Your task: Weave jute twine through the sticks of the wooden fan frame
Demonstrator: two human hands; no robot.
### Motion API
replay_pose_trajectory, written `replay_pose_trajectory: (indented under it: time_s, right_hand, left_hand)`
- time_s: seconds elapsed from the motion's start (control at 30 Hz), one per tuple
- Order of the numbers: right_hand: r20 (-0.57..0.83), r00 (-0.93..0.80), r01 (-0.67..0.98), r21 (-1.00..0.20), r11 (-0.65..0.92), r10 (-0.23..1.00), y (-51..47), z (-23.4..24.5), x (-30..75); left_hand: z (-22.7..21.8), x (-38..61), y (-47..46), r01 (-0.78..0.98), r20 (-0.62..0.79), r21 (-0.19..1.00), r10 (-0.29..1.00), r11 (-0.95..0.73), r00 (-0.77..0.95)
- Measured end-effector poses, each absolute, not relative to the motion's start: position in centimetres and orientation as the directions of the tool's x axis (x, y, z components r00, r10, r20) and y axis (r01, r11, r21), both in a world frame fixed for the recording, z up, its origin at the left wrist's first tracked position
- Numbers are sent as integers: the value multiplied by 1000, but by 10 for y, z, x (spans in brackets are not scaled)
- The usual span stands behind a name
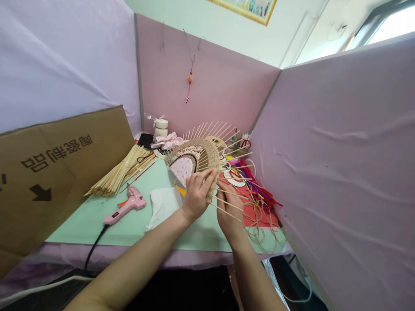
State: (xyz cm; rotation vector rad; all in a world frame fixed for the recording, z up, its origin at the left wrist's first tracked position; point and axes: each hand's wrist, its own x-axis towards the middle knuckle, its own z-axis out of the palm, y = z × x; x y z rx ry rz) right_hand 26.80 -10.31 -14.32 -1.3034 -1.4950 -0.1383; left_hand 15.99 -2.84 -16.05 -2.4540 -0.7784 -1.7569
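A half-round woven fan (212, 152) with thin wooden sticks fanning out past its rim is held up over the table. Its inner part carries a white panel with small pink dots (182, 168) and a dark edging. My left hand (198, 194) grips the woven band near its lower right end, fingers closed over the face. Beside it, my right hand (229, 211) is closed at the outer edge among the protruding sticks, with some sticks crossing in front of its fingers. Loose tan cord (257, 220) lies in loops just right of my right hand.
On the green tabletop (87, 222) lie a pink hot glue gun (126, 206), a white cloth (164, 205) and a bundle of sticks (118, 172). A cardboard sheet (71, 172) stands at left. Coloured strips (262, 190), red-handled scissors (245, 144) and a white bottle (161, 127) sit farther back.
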Motion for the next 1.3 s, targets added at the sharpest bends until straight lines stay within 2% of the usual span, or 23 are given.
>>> replay_pose_trajectory:
  time_s: [0.07, 0.17, 0.37, 0.53, 0.7, 0.87, 0.97, 1.07, 1.2, 1.3]
  right_hand:
    - [784, 130, 812, -435, 389, 607, -107, -144, 269]
    - [769, 69, 858, -371, 356, 636, -111, -141, 276]
    - [715, -65, 843, -334, 421, 696, -119, -134, 290]
    - [697, -73, 808, -377, 452, 713, -122, -132, 296]
    - [657, -50, 778, -447, 442, 752, -132, -123, 302]
    - [490, 25, 689, -640, 340, 871, -156, -102, 317]
    - [453, 128, 638, -719, 276, 882, -175, -88, 326]
    - [544, 155, 715, -638, 286, 825, -191, -79, 324]
    - [654, 52, 828, -450, 333, 755, -203, -75, 310]
    - [675, 46, 838, -428, 340, 736, -207, -81, 303]
  left_hand:
    - [-161, 160, -28, 396, 873, 288, 409, -872, 264]
    - [-162, 158, -29, 368, 837, 313, 437, -876, 330]
    - [-160, 151, -29, 262, 767, 365, 448, -893, 460]
    - [-158, 149, -28, 286, 711, 348, 450, -893, 541]
    - [-155, 151, -32, 320, 698, 362, 482, -876, 530]
    - [-154, 151, -34, 365, 682, 360, 509, -858, 524]
    - [-154, 152, -34, 387, 667, 371, 532, -844, 521]
    - [-154, 153, -34, 395, 658, 375, 541, -839, 524]
    - [-152, 155, -33, 399, 665, 371, 539, -839, 516]
    - [-147, 155, -33, 392, 669, 384, 545, -836, 506]
